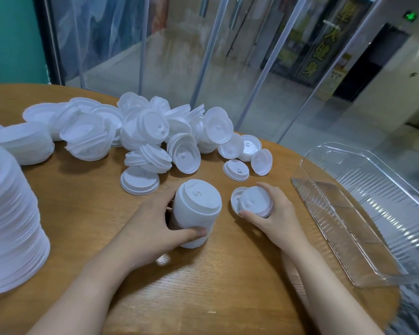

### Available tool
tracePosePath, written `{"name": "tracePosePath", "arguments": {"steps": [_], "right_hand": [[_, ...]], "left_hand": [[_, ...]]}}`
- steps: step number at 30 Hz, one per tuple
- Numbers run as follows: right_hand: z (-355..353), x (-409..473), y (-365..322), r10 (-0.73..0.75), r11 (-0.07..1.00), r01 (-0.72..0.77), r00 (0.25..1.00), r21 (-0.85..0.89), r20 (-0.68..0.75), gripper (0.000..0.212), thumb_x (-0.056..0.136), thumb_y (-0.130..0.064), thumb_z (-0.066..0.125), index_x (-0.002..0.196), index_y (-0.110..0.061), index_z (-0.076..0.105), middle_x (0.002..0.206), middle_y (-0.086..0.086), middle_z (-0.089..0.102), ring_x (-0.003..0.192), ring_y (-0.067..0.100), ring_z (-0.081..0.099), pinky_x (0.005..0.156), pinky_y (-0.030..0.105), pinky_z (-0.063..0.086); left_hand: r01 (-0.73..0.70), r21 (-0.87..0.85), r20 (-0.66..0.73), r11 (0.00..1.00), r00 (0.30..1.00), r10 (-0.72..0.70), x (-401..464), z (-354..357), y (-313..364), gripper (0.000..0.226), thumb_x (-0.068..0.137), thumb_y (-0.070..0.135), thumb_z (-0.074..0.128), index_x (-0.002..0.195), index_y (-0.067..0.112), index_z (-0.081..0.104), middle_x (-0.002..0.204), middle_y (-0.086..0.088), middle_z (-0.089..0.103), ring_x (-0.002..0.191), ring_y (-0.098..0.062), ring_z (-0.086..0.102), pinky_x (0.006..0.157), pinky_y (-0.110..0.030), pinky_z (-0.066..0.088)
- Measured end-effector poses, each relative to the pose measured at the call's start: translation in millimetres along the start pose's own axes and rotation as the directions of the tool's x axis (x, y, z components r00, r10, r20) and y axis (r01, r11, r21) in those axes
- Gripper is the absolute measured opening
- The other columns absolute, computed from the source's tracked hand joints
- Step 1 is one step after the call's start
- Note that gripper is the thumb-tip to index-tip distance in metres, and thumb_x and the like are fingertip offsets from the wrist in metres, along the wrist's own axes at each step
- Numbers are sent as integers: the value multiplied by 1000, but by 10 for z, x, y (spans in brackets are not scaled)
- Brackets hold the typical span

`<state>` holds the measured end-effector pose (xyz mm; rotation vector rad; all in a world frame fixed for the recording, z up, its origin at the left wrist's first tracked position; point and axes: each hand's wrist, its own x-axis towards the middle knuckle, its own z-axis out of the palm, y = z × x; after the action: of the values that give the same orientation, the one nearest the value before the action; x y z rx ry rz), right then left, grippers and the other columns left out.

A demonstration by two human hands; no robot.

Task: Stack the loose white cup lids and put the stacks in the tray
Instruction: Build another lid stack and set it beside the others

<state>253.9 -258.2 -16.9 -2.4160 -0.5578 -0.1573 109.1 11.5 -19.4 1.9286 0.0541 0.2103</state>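
Two bare hands rest on a round wooden table. The left hand is wrapped around a tall stack of lids, with the thumb in front and the fingers curled behind it. The stack leans a little and its bottom sits on the table. The right hand holds a short stack of lids, with the fingers curled over the top and the thumb under the near side. One more lid peeks out from behind that short stack, on its left. On the right side of the table sits one clear plastic tray, long and ribbed, and nothing white shows in it. It pokes out past the table edge. At the left edge a big stack of lids stands very tall and close to the camera. Farther back lies a big pile of loose white lids, too many to count, with some short stacks mixed in. Three or four single lids lie at the right end of the pile. Behind the table are glass walls.
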Motion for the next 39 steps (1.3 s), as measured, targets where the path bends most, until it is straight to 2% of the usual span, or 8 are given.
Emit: {"name": "tracePosePath", "arguments": {"steps": [3,6,12,15,18,25,33,39], "right_hand": [[-32,4,6,-18,999,17,1000,-28,-21,79,66,-53,90,135,-35,57,121,-25,55,116,1,55,100,27,43],[-71,10,-112,-45,999,46,996,1,-74,72,63,-51,93,125,-32,63,119,-19,54,114,1,55,101,29,46],[-173,-104,-862,-74,921,110,991,375,-109,70,60,-57,83,122,-28,68,115,-13,71,108,2,65,86,12,47],[-54,-160,-1115,-107,871,102,994,480,-17,73,60,-53,86,127,-28,67,116,-13,72,107,5,68,85,18,52],[92,-167,-1222,-112,870,80,993,487,36,77,60,-56,85,130,-31,65,121,-17,71,117,5,65,95,22,51],[290,-178,-1253,-91,857,19,989,515,114,73,58,-57,84,126,-36,66,120,-23,69,118,1,63,96,20,50],[332,-219,-1174,-120,876,33,981,480,152,67,66,-29,91,127,-30,64,118,-17,70,115,7,65,95,19,50],[289,-213,-1165,-155,909,73,973,411,171,72,69,-26,96,130,-34,60,118,-25,67,117,2,63,96,16,48]], "left_hand": [[7,-5,4,1000,1000,-7,4,6,2,74,67,41,95,129,51,58,118,33,66,110,8,61,93,-20,49],[5,-9,8,1000,1000,-5,-1,4,9,74,67,41,95,130,51,58,118,34,66,111,8,61,94,-21,49],[-5,-8,-12,1000,1000,5,-8,13,21,72,67,40,96,126,53,58,116,33,66,109,4,63,92,-21,50],[-11,-12,-4,1000,1000,10,-12,9,37,72,68,38,94,128,54,57,115,29,69,107,1,65,92,-29,55],[7,-39,11,999,1000,-7,-24,6,52,72,69,37,95,129,53,58,115,24,71,104,-2,68,92,-35,58],[3,-57,12,998,1000,-3,-14,-3,42,77,67,36,96,130,54,57,118,23,70,104,-2,68,90,-33,59],[-9,-63,25,998,1000,11,-14,-6,40,77,67,36,97,130,55,57,119,27,69,110,0,66,94,-31,57],[-35,-59,-6,998,999,35,-24,-3,62,81,63,35,99,129,52,56,119,27,68,111,2,65,92,-22,55]]}}
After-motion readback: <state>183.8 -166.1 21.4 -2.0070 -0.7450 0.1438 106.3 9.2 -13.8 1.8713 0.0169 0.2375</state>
